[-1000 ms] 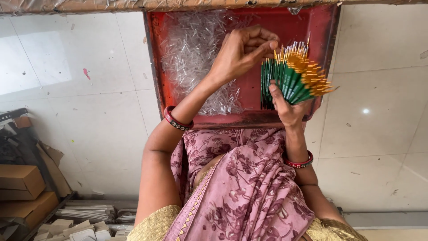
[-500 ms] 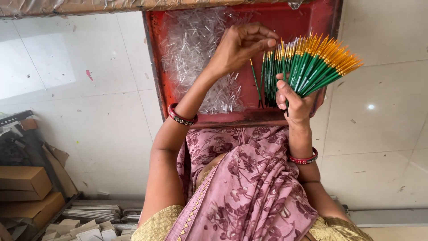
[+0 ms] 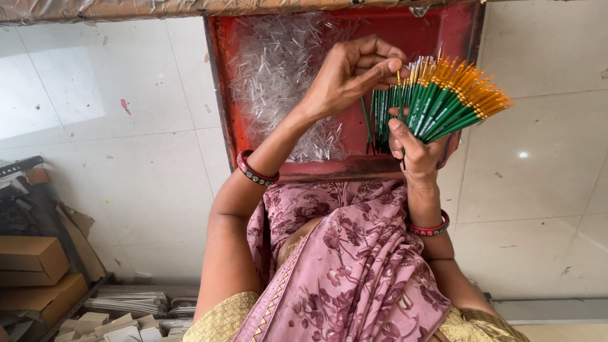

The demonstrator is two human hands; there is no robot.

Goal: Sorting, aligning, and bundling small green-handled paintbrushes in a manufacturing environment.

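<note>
Right hand (image 3: 418, 149) clenches a fanned bundle of green brushes (image 3: 443, 101); left hand (image 3: 348, 76) fingers pinch one, seemingly; red tray (image 3: 218, 95) of clear tubes (image 3: 278, 69) lies behind; cardboard boxes (image 3: 31, 266) nearby.

left hand (image 3: 351, 79) raised over red tray (image 3: 218, 95), fingertips pinching one brush tip at the top of the bundle. right hand (image 3: 415, 152) gripping a fanned bundle of green-handled brushes (image 3: 440, 101), orange ends splayed up and to the right. tray holds a heap of clear plastic tubes (image 3: 278, 69). red bangles on both wrists. pink floral cloth (image 3: 354, 266) over the lap. pale tiled floor (image 3: 126, 158) around; cardboard boxes (image 3: 31, 266) at lower left.
</note>
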